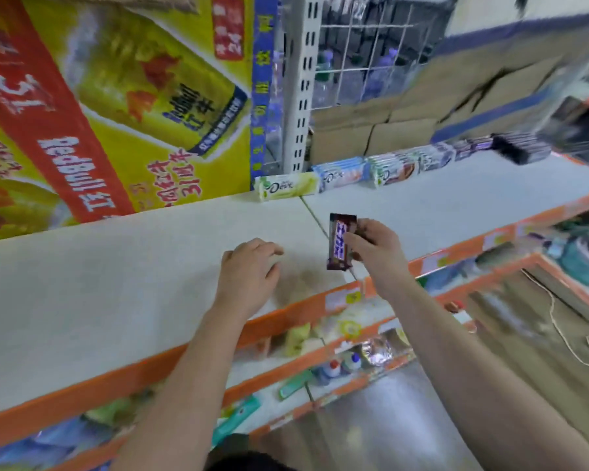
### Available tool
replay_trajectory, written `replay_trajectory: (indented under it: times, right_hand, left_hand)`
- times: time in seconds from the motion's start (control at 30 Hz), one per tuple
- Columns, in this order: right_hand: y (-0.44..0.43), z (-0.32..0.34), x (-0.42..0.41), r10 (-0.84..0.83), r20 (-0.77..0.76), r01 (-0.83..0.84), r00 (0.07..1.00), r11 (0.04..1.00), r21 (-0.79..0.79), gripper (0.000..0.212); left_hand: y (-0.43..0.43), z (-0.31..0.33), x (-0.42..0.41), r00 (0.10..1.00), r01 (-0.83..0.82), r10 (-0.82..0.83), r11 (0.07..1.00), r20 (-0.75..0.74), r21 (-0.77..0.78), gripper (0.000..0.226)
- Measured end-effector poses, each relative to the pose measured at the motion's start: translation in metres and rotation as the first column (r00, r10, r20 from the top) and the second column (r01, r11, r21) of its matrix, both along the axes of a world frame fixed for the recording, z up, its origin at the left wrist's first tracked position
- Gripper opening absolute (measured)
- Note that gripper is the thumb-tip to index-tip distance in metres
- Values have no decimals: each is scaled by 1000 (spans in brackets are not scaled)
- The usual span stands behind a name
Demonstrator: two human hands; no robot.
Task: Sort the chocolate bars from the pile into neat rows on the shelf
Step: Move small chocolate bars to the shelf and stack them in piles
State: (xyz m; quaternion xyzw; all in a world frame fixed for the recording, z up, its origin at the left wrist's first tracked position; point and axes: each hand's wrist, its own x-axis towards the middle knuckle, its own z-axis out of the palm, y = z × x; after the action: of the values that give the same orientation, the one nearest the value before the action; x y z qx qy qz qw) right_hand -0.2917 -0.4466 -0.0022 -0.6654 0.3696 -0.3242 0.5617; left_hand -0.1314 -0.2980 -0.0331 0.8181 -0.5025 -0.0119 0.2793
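Pinching a bar (341, 241) between thumb and fingers, the right hand (374, 244) holds it upright above the shelf (116, 283), toward the front edge. The wrapper is glossy dark brown, with blue-and-white lettering running down its length and crimped ends at top and bottom. Its printed face is turned to the camera.

Along the back of the shelf runs a row of bars on their long edges: a green bar (286, 188) at the left end, then blue bars (342, 173), then paler and purple packs. The row ends in a dark stack (522, 147), too blurred to read, perhaps more bars. A yellow-and-red carton (116, 96) stands at the back left, and brown boxes (405, 120) sit behind the row. The lower shelves (320, 334) hold small blurred goods.

The bar sits at the right hand's left side, gripped along its right edge. The left hand (250, 270) is low over the shelf just left of the bar, fingers loosely curled and holding nothing.
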Motion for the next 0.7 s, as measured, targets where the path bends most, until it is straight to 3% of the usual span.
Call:
replay_trajectory:
  times: [0.2,0.37,0.53,0.7]
  right_hand:
    - [-72,-3,-64,6,27,-10,1000,985,173,13]
    - [-147,-2,-100,-68,-70,81,995,976,202,20]
    - [-237,1,-134,-90,-279,106,956,994,42,37]
    - [-324,6,-163,-110,-444,39,889,985,-167,25]
  left_hand:
    - [-91,-1,-57,992,126,-128,989,24,71,24]
    - [-184,3,-87,974,224,-226,973,29,58,23]
    - [-288,2,-113,960,280,-281,959,8,40,24]
    - [-386,9,-137,944,329,-328,944,-22,18,25]
